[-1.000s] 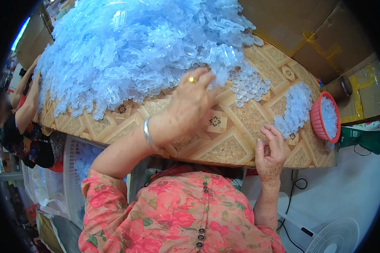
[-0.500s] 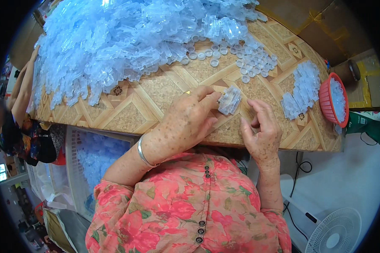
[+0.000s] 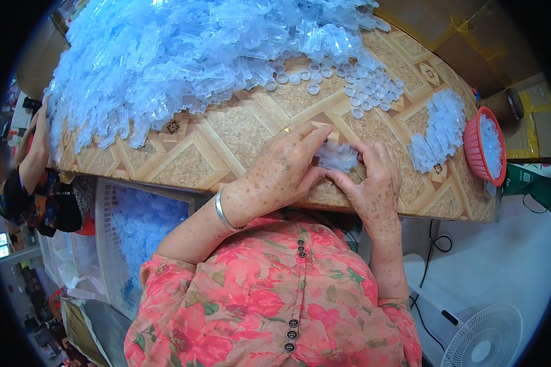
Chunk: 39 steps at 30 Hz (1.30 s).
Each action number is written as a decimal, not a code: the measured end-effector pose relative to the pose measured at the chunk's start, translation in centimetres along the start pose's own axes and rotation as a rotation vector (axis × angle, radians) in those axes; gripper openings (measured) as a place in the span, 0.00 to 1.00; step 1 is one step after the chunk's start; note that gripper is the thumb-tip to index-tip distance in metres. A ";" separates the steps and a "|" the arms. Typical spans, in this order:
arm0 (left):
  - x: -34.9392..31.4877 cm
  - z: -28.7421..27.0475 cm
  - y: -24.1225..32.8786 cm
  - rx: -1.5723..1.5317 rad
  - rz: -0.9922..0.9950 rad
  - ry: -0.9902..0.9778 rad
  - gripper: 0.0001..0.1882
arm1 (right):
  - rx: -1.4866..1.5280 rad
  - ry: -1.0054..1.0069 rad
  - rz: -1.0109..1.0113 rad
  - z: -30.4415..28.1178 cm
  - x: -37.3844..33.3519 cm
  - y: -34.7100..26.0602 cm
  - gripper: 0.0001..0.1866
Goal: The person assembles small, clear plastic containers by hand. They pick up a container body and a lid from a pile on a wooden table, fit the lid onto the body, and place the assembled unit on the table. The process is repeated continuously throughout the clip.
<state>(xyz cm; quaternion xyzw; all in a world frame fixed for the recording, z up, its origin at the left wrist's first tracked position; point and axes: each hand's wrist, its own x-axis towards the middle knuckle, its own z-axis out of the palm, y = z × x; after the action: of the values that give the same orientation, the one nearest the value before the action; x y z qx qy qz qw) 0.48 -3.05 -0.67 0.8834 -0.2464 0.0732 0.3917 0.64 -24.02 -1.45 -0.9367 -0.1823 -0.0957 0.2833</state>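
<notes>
Between my two hands, close to the table's front edge, is a small stack of clear plastic pieces [image 3: 337, 156]. My left hand [image 3: 283, 164] grips its left side with fingers and thumb. From the other side my right hand [image 3: 376, 183] closes on it, thumb in front and fingers behind. Beyond my hands lie many small round clear caps [image 3: 367, 92]. A large heap of clear plastic pieces [image 3: 165, 67] covers the far left of the table. To the right of my hands lies a row of stacked clear pieces [image 3: 438, 131].
A red basket [image 3: 473, 147] holding clear pieces stands at the table's right edge. Below the table at left is a white crate [image 3: 109, 244] with more pieces. A white fan [image 3: 483, 342] stands lower right. Another person's arm [image 3: 37, 137] reaches the heap at far left.
My right hand has moved left and closed on the stack. The stack has turned and come slightly nearer to me. At far left, the other person's arm has shifted.
</notes>
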 end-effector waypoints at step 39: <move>0.7 -0.7 1.6 0.117 -0.007 -0.144 0.29 | -0.280 0.443 0.354 -7.9 -1.4 9.5 0.26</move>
<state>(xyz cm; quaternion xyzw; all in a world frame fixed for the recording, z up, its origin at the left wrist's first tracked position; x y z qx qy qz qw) 0.32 -3.66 1.10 0.9086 -0.2663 0.0224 0.3211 2.53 -36.28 -0.07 -0.9402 0.0646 -0.2706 0.1967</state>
